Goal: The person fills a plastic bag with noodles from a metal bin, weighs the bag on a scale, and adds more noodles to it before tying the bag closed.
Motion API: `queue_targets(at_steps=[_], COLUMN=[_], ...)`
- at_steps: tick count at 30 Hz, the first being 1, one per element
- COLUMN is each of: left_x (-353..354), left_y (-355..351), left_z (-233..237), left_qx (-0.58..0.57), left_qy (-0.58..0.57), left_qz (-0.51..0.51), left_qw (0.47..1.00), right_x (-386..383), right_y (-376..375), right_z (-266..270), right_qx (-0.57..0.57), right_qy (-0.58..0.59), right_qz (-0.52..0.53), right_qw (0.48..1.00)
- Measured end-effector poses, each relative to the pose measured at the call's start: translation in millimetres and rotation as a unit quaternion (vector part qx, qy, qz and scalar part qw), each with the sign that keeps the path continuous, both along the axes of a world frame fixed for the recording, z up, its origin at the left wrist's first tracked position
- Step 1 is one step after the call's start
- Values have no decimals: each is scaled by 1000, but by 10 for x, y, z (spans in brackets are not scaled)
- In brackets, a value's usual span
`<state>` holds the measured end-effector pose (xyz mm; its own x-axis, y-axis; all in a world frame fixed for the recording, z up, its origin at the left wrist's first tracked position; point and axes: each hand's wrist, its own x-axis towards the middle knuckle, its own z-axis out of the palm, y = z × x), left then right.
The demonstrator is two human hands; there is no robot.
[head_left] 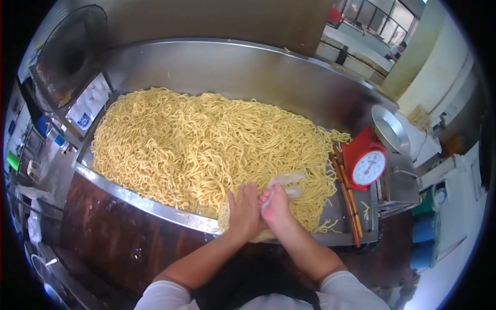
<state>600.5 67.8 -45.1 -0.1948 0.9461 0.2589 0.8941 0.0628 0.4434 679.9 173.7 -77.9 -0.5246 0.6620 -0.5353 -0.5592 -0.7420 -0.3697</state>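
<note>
A: Biggest thing in view, the long, shiny metal tray with a tall back wall [196, 62], set at a slant across the view!

B: And filling most of it, a broad heap of pale yellow, tangled noodles [206, 139], loose strands straying at the right end.

A: Over on the far left, a round, dark wire-caged fan [70, 59], beside the tray.

B: Across to the right end: a red weighing scale with a round white dial [369, 168], a shallow silver metal pan [391, 129] at its top. Just beside it, long, slim wooden sticks [350, 199], brown and yellowish, lie over the tray's near edge.

A: Now the hands, side by side at that edge! Left hand [244, 209] open, fingers forward and slightly spread, palm down.

B: Right hand [277, 206] closed in a fist, squeezing the clear, thin plastic bag [289, 179]; a loose end pokes out over the noodles.

A: The rest of it sits beneath both hands, partly hidden, at the tray's near edge.
</note>
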Motion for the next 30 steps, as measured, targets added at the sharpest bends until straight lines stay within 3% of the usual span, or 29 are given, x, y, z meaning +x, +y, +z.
queue_targets(at_steps=[1,3,5,9,11,12,13,15,16,17,19,20,21,23,24,25,27,28,29,30], left_x=[-27,-139,-147,-103,-108,-101,-99,-99,-89,-77,-68,-58,-45,-61,-56,-42,-52,-69,-80,-88], left_y=[40,89,115,69,58,62,76,78,65,58,49,38,35,50,21,-16,21,51,64,73], left_z=[-98,-352,-336,-227,-187,-185,-171,-151,-149,-171,-229,-214,-198,-149,-131,-132,-187,-224,-280,-331], left_qx=[1,22,14,-29,-50,-58,-64,-59,-60,-60,-22,-21,-34,-39,-22,-7,-16,-24,-23,-13], left_qy=[-17,-13,12,35,36,39,43,44,45,46,46,51,55,58,52,44,0,-40,-41,-7], left_qz=[51,47,24,11,12,10,9,6,1,0,5,2,-1,0,-8,-17,-15,-16,-10,-8], left_qw=[999,999,1000,999,998,998,997,997,997,997,999,998,998,998,998,999,1000,999,999,1000], right_x=[-78,-130,-66,358,648,790,842,933,876,791,615,604,608,576,611,611,576,550,529,513], right_y=[-122,-250,-355,-518,-573,-558,-577,-639,-732,-737,-634,-513,-440,-280,-338,-352,-343,-331,-337,-355], right_z=[109,204,237,500,530,448,497,638,731,736,750,670,621,530,239,287,539,609,616,614], right_qx=[19,36,55,55,216,273,276,421,604,604,772,708,708,479,315,314,198,134,134,352], right_qy=[6,7,-63,-90,-218,-315,-315,-371,-368,-368,-499,-565,-566,-436,-282,-284,-57,59,58,-112], right_qz=[-23,-45,-70,-54,104,174,174,418,320,319,118,245,240,525,417,421,381,352,357,353], right_qw=[1000,998,994,993,946,892,891,714,630,631,375,345,346,552,804,802,901,925,923,860])
